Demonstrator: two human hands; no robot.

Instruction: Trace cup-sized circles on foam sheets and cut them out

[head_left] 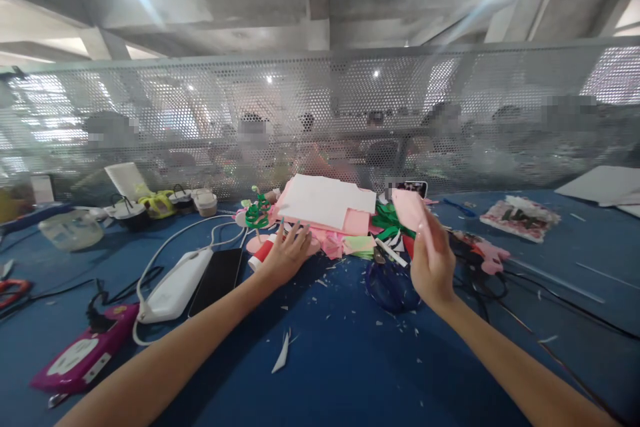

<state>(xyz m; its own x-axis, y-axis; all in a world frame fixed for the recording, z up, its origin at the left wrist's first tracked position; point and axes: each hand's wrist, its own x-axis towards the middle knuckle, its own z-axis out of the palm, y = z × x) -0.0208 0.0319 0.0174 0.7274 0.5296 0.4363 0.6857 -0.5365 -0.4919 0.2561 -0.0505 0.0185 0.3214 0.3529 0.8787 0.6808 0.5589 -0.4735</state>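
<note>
My left hand (289, 255) reaches palm down among the craft pieces, its fingers spread. It lies over a round pink piece (314, 244), beside a red and white roll (261, 253); what is under the palm is hidden. A green spiral paper plant (257, 215) stands just behind it. Raised on the other side, my right hand (434, 265) is closed around a piece of pink paper (409, 208), thumb toward me. White sheets (320, 199) lie on pink sheets (358, 220) between and beyond the hands. Green paper strips (386, 219) are left of my right hand.
To the left are a white power bank-like device (177, 283), a black phone (218, 279), a purple power strip (90, 350) and cables. A dark blue round item (393, 285) sits near my right hand. Paper scraps litter the blue table (340, 360); a perforated screen (345, 113) stands behind.
</note>
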